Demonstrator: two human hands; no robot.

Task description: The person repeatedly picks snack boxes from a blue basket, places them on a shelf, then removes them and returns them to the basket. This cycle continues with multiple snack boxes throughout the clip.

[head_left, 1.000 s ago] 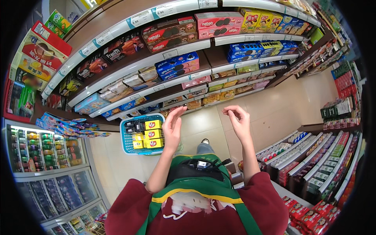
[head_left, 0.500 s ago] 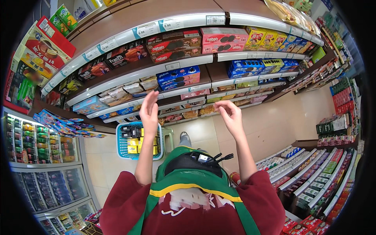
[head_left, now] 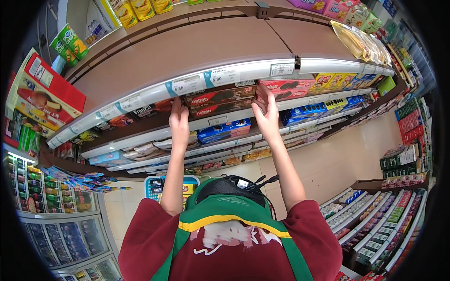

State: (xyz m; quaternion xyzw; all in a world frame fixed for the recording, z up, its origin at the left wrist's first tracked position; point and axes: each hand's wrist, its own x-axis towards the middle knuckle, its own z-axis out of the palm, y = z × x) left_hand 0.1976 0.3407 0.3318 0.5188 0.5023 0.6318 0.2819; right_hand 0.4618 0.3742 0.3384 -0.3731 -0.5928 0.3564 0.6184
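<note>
Two brown wafer boxes [head_left: 221,103] lie stacked on the shelf under the overhanging top shelf. At their left end is my left hand [head_left: 178,120], its fingers stretched up and the tips partly hidden under the shelf edge. My right hand [head_left: 266,114] stands at their right end with fingers extended, between them and the pink wafer boxes [head_left: 288,86]. Both hands flank the brown boxes, touching or very near their ends; firm contact cannot be made out. Dark boxes [head_left: 140,112] sit left of my left hand.
The white price-tag rail [head_left: 197,84] juts out above the boxes. Blue boxes [head_left: 225,130] lie on the shelf below. A blue basket [head_left: 153,183] with yellow and black packs stands on the floor at lower left. Glass-fronted coolers [head_left: 63,239] line the left side.
Both hands have moved forward from in front of the shelves to the two ends of the brown boxes. My view has shifted closer to the shelf, and the basket is now more covered.
</note>
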